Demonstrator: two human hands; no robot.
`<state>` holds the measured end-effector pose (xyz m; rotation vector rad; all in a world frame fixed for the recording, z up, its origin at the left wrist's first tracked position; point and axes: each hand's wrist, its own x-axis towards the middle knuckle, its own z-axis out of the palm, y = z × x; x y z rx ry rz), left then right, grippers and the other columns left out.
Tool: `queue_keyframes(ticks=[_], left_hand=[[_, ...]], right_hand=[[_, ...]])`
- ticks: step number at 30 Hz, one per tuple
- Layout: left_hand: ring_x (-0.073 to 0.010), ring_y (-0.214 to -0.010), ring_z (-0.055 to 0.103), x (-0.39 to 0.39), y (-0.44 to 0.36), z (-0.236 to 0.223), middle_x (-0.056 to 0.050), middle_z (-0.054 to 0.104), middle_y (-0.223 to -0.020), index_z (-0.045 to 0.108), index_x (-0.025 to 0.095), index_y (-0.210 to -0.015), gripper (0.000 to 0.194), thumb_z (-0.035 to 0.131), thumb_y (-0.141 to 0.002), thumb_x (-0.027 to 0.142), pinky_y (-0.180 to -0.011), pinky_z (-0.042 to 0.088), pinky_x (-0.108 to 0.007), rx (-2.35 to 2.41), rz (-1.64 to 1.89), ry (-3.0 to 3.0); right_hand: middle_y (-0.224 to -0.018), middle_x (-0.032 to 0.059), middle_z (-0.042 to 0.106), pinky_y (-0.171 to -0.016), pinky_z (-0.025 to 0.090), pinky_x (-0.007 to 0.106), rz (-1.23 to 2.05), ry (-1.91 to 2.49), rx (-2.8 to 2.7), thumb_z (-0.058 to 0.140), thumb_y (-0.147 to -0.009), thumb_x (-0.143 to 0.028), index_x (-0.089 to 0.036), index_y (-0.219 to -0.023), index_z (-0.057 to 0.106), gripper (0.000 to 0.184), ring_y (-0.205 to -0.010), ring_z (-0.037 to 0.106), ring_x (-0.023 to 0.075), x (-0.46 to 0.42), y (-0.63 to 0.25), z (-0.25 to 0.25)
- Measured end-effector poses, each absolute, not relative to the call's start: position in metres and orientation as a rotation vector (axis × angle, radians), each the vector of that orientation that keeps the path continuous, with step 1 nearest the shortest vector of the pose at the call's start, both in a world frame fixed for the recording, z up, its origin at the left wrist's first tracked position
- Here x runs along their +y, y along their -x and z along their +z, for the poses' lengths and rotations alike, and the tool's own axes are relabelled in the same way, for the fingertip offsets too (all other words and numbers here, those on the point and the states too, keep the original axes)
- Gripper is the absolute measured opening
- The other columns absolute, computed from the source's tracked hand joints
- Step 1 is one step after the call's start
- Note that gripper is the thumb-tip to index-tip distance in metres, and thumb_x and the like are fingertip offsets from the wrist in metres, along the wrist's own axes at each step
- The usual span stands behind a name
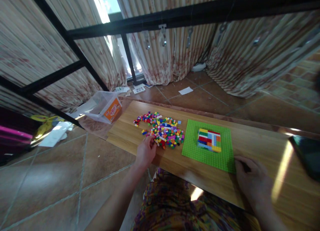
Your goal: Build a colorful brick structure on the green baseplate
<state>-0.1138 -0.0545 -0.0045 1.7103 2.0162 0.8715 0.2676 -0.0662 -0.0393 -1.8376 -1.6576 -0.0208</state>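
My left hand (146,151) is at the near edge of a loose pile of small colourful toy bricks (168,129). Its fingers are pinched together among the bricks; whatever is between them is too small to make out. To the right of the pile lies a green studded baseplate (192,149). A block of built-up bricks (209,140) in red, yellow, blue, white, green and orange sits near the plate's middle. At the plate's right front corner, my right hand (252,177) is curled with its fingertips against the edge.
Everything lies on a long wooden bench (125,132). A clear plastic box (98,106) with an orange label stands beyond its left end. A dark flat object (306,156) rests at the far right. Curtains and a black metal frame rise behind the bench.
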Motion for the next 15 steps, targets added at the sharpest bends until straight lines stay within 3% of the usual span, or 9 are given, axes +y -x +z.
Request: queue_keyframes(ticks=[7, 15], left_hand=[[-0.0154, -0.082, 0.063, -0.057, 0.106, -0.003, -0.009, 0.060, -0.118, 0.056, 0.019, -0.115, 0.039, 0.053, -0.079, 0.007, -0.080, 0.053, -0.032, 1.970, 0.967, -1.801], [-0.0156, -0.088, 0.063, -0.060, 0.095, 0.002, -0.011, 0.054, -0.125, 0.057, 0.020, -0.115, 0.034, 0.057, -0.082, 0.013, -0.077, 0.056, -0.031, 1.871, 1.036, -1.873]], right_hand=[[-0.094, 0.0094, 0.070, -0.077, 0.051, 0.043, -0.024, 1.833, -1.664, 0.049, -0.084, -0.041, -0.021, -0.085, 0.070, 0.029, -0.087, 0.064, 0.0280, -0.066, -0.266, -0.037], [-0.093, 0.0096, 0.070, -0.077, 0.051, 0.043, -0.038, 1.814, -1.668, 0.048, -0.085, -0.040, -0.021, -0.084, 0.069, 0.029, -0.087, 0.064, 0.0285, -0.067, -0.264, -0.035]])
